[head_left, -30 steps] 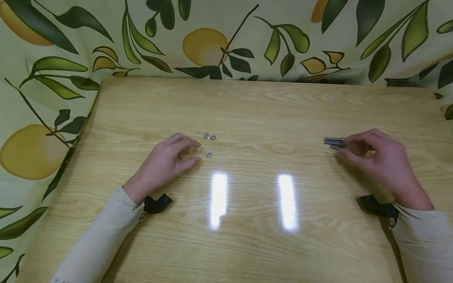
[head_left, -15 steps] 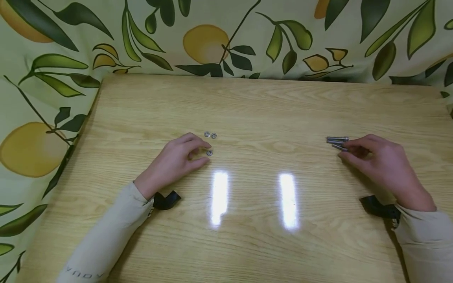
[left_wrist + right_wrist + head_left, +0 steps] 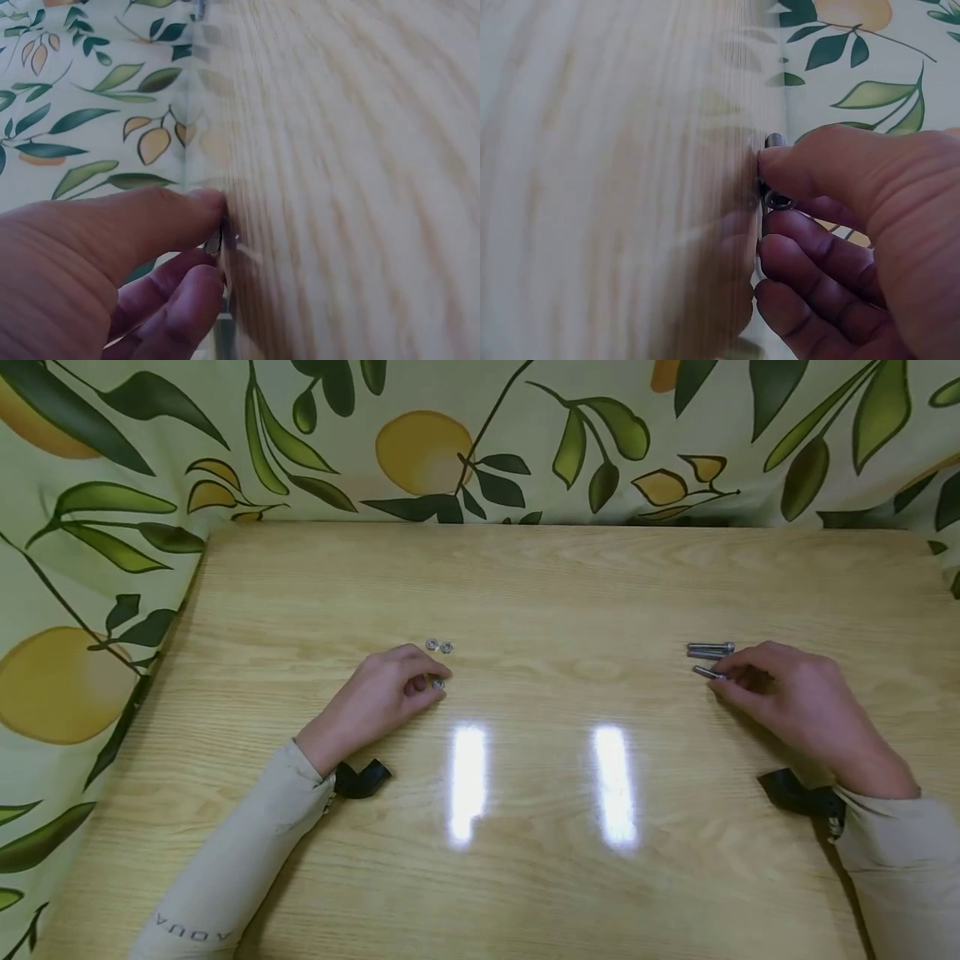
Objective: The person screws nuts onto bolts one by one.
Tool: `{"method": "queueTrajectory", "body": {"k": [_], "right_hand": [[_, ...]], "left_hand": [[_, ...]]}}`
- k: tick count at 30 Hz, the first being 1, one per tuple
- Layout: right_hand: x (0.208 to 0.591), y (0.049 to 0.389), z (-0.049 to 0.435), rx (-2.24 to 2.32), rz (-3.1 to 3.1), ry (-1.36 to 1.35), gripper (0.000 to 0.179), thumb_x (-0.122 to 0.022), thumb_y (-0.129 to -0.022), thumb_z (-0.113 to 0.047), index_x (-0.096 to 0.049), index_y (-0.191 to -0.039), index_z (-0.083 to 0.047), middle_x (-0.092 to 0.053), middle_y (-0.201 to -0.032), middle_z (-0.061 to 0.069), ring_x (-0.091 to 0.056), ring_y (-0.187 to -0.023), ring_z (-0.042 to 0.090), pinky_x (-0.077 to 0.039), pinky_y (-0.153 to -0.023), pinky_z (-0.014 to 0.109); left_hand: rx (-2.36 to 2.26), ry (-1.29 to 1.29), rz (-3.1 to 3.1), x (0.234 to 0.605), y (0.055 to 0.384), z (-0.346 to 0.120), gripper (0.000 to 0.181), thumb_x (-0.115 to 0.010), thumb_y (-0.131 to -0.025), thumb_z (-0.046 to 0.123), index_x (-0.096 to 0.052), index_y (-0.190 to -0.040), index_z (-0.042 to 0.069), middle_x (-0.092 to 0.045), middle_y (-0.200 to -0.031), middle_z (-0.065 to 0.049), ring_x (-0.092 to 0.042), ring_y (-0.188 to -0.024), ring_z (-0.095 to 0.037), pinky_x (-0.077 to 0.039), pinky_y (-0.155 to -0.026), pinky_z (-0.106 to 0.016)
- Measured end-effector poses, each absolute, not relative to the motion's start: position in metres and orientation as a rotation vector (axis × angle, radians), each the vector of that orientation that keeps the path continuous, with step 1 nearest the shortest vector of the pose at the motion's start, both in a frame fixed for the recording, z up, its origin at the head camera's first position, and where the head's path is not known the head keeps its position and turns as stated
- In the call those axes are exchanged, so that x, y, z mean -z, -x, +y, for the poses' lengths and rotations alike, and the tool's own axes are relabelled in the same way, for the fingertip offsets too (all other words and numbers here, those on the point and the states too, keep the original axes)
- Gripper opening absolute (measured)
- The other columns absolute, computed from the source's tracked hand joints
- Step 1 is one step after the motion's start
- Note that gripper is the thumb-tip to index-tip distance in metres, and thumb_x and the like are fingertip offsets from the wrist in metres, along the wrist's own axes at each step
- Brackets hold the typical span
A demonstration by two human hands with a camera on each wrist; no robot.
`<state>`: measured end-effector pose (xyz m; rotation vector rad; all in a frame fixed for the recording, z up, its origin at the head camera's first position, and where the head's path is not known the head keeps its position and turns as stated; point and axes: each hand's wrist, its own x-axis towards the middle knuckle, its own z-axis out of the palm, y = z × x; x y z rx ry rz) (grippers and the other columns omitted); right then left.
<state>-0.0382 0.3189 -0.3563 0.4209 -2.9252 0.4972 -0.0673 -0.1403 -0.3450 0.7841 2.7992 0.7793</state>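
Note:
My left hand [image 3: 382, 693] has its thumb and fingertips round a small metal nut [image 3: 438, 684] on the table. In the left wrist view that nut sits between the thumb and a finger, right at the tabletop. Two more nuts [image 3: 439, 646] lie side by side just beyond the fingertips. At the right, my right hand [image 3: 798, 706] pinches a metal bolt [image 3: 705, 672] between thumb and forefinger, low over the wood; its far end is hidden by the fingers. Two other bolts [image 3: 708, 651] lie together just beyond it. The right wrist view shows a round bolt head [image 3: 780, 200] below the thumb.
The wood-grain table [image 3: 555, 593] ends at the back and left against a cloth [image 3: 585, 443] printed with fruit and leaves. Two bright light reflections lie on its middle. A black strap piece [image 3: 362, 779] juts from the left wrist, another [image 3: 798, 793] from the right.
My left hand has moved right to the nearest nut, and its thumb and fingers have closed in round it. My right hand has drawn one bolt slightly away from the other two, toward me.

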Motion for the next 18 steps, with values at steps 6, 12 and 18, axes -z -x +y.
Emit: {"method": "queueTrajectory", "body": {"k": [6, 12, 18], "right_hand": [[0.353, 0.041, 0.316, -0.51, -2.921, -0.423, 0.02, -0.083, -0.072, -0.011, -0.073, -0.089, -0.011, -0.068, -0.075, 0.001, -0.046, -0.065, -0.01, -0.032, -0.058, 0.003], [0.354, 0.037, 0.309, -0.731, -2.902, -0.351, 0.018, -0.08, -0.077, -0.01, -0.071, -0.091, -0.013, -0.065, -0.08, -0.005, -0.048, -0.07, -0.014, -0.036, -0.064, 0.001], [0.357, 0.034, 0.3, -1.254, -2.858, -0.26, 0.017, -0.072, -0.084, 0.0, -0.069, -0.099, -0.006, -0.065, -0.093, -0.019, -0.062, -0.08, -0.013, -0.05, -0.07, 0.002]], "left_hand": [[-0.78, -0.781, 2.806, 0.344, 0.068, -0.139, 0.018, -0.068, -0.092, 0.019, -0.073, -0.107, 0.012, -0.071, -0.101, -0.001, -0.063, -0.079, -0.009, -0.054, -0.07, -0.024], [-0.857, -0.756, 2.806, 0.346, 0.068, -0.136, 0.017, -0.067, -0.09, 0.016, -0.074, -0.103, 0.009, -0.072, -0.093, -0.001, -0.064, -0.075, -0.008, -0.055, -0.067, -0.023], [-1.069, -0.732, 2.754, 0.352, 0.068, -0.134, 0.017, -0.066, -0.087, 0.012, -0.075, -0.102, 0.011, -0.071, -0.09, 0.0, -0.064, -0.074, -0.006, -0.056, -0.066, -0.019]]}}
